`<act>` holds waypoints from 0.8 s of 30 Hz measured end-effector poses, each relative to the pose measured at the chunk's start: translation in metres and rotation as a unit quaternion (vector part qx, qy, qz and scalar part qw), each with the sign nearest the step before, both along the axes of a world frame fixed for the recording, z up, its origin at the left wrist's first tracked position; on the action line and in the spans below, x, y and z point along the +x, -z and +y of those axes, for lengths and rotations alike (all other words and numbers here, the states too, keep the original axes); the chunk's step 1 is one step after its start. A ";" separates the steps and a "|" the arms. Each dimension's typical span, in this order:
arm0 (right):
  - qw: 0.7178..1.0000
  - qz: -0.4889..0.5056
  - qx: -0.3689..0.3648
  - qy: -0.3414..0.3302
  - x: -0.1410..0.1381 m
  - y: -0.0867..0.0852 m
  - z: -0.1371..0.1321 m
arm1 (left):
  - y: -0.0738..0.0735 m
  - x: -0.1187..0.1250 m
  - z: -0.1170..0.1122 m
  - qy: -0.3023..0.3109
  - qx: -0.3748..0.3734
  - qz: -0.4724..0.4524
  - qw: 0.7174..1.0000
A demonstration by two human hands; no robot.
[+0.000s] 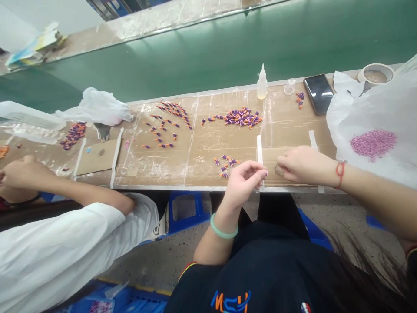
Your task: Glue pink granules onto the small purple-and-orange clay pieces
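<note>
Through the head camera I am looking down at a taped cardboard worktop [202, 152] running across the middle of the frame. The left hand [246, 176] is hovering at the table's near edge, centre frame, thumb and forefinger pinched closed. What sits between them is too small for me to make out, though it may be one of the purple-and-orange pieces [224, 166] lying just left of it. The fingertips are meeting beside a white strip [259, 150] stuck to the cardboard. The right hand [299, 165] is lying on the table just right of that, fingers curled over a small clear round thing [278, 170]; I cannot tell whether it is gripping or only resting.

I am judging the pieces to be tiny, light and quick to scatter, so a fingertip pinch across the body seems best.

Further up, a larger pile [241, 116], a glue bottle [262, 82] and a phone [318, 93] are sitting. A plastic bag [358, 113] is lying at right. At lower left, a co-worker's white sleeve [65, 243] is showing.
</note>
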State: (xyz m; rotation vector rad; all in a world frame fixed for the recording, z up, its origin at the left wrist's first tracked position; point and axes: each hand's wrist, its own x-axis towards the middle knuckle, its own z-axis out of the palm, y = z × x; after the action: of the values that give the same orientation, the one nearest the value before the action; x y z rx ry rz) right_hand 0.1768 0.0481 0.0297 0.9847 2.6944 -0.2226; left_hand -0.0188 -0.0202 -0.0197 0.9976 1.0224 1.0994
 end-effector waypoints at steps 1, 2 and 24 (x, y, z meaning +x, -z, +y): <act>1.000 0.002 0.002 -0.002 0.000 0.001 0.000 | 0.001 0.000 0.000 0.000 -0.001 -0.003 1.000; 1.000 0.006 0.002 -0.003 0.000 0.002 0.001 | 0.002 0.000 0.000 0.001 -0.002 -0.007 1.000; 0.809 0.510 -0.249 0.153 0.019 -0.040 -0.043 | -0.037 0.034 -0.015 -0.031 0.124 -0.132 0.983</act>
State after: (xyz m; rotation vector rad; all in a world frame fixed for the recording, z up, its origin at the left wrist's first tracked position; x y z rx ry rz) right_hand 0.1956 0.0056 0.0701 1.3460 2.9230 -1.9042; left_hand 0.0151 -0.0355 0.0170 0.9894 0.7164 1.3943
